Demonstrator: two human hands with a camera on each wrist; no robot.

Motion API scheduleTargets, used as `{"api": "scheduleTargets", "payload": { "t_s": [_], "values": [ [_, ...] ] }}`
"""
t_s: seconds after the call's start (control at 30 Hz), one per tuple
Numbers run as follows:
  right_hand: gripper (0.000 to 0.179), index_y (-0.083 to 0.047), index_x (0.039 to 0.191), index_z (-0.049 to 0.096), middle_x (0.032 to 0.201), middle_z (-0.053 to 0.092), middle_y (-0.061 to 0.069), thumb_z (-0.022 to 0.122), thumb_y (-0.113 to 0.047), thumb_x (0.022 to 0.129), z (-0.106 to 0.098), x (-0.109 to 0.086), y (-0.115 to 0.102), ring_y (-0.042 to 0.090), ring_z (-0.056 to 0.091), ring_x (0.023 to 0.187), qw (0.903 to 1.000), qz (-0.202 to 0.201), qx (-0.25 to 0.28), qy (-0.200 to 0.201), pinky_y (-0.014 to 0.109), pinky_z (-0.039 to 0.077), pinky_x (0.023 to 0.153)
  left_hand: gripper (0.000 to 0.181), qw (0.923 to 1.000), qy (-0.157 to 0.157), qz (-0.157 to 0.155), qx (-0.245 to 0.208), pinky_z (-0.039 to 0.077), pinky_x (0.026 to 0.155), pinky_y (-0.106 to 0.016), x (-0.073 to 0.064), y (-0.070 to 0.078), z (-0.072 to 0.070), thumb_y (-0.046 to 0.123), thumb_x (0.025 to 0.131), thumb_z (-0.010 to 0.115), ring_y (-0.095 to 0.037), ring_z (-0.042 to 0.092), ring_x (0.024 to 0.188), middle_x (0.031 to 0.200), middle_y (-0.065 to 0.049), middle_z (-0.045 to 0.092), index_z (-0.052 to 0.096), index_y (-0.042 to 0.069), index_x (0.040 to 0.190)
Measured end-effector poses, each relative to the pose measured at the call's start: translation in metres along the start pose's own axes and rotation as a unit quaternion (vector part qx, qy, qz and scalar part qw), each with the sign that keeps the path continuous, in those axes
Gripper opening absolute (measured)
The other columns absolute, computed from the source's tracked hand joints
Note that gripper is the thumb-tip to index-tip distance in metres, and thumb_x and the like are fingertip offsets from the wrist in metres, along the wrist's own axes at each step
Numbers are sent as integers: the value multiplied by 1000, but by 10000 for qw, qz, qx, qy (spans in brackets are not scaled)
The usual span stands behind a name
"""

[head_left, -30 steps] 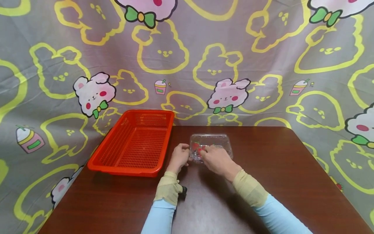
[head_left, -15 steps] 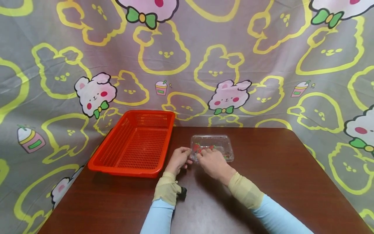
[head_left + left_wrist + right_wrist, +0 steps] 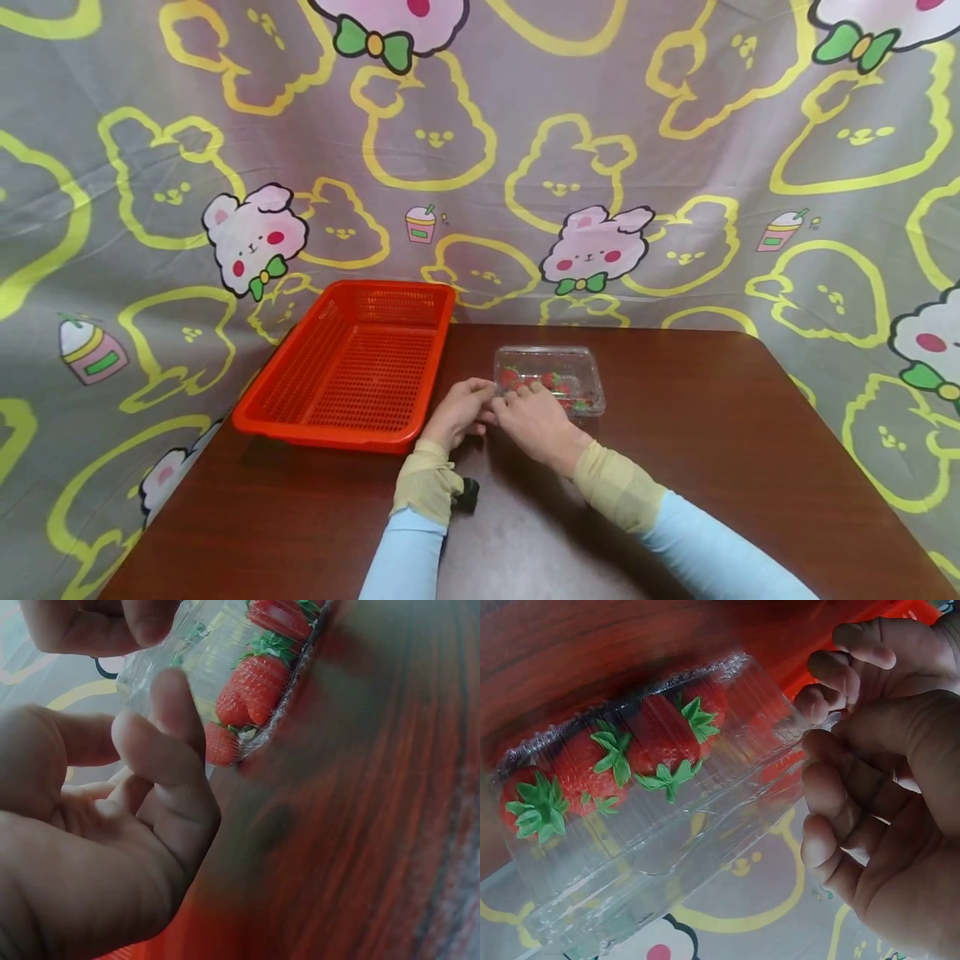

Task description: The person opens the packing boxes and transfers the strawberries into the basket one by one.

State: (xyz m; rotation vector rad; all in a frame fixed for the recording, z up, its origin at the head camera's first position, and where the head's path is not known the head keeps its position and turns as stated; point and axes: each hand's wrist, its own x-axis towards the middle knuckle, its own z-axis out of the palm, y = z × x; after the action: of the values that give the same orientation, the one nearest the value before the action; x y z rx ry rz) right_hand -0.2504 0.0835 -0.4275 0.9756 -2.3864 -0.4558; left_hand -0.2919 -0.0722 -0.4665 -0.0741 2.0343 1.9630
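A clear plastic box point(image 3: 551, 357) of strawberries, with clear cling film point(image 3: 727, 712) stretched over it, sits on the table. Beside its near left corner is my left hand point(image 3: 456, 414). In the left wrist view its fingers point(image 3: 161, 761) are bent by the film; whether anything thin lies between the thumb and fingers does not show. My right hand point(image 3: 536, 423) lies over the box's near left side, close to the left one. Its thumb and index finger pinch the film at the box's end in the right wrist view. Several strawberries point(image 3: 660, 739) with green leaves show through the film.
A large red plastic basket point(image 3: 251, 419) with slotted walls stands on the left of the brown table point(image 3: 697, 433). A grey cartoon-patterned cloth point(image 3: 480, 108) hangs behind the table and at its sides.
My right hand has moved left and slightly nearer, from over the box's front middle to its near left corner, uncovering more strawberries. My left hand stays beside that corner.
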Motion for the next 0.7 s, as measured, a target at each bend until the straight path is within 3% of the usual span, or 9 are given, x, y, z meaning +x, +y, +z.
{"api": "scheduleTargets", "payload": {
  "t_s": [0.23,0.37,0.5,0.7],
  "values": [
    [22,-17,82,62,75,68,0,69,-38,87,5,2,1,20,65,72,9989,-7,43,474,34,46,61,35,9994,-330,-69,-109,44,43,-19,-2,-1,-1,21,103,47,-9,63,59,83,-2,66,48,3,133],
    [22,-17,82,62,74,68,-1,74,-36,83,9,4,3,19,65,71,9987,-45,124,496,33,46,63,35,9993,-372,-50,-63,45,44,-20,-2,-3,-1,18,100,52,-12,66,61,84,-4,68,48,3,131],
    [21,-17,84,61,73,68,-3,78,-27,77,10,5,5,16,65,69,9988,-153,208,426,31,45,63,29,9994,-346,-60,-69,46,44,-20,-3,-4,-2,15,97,56,-13,68,62,80,-4,69,51,4,123],
    [20,-17,78,60,72,68,-2,77,-26,76,17,7,9,16,64,66,9987,-149,268,396,31,44,61,20,9983,-577,-45,-75,46,45,-20,0,-7,-3,18,98,52,-15,68,65,78,-4,69,60,2,109]
  ]
}}
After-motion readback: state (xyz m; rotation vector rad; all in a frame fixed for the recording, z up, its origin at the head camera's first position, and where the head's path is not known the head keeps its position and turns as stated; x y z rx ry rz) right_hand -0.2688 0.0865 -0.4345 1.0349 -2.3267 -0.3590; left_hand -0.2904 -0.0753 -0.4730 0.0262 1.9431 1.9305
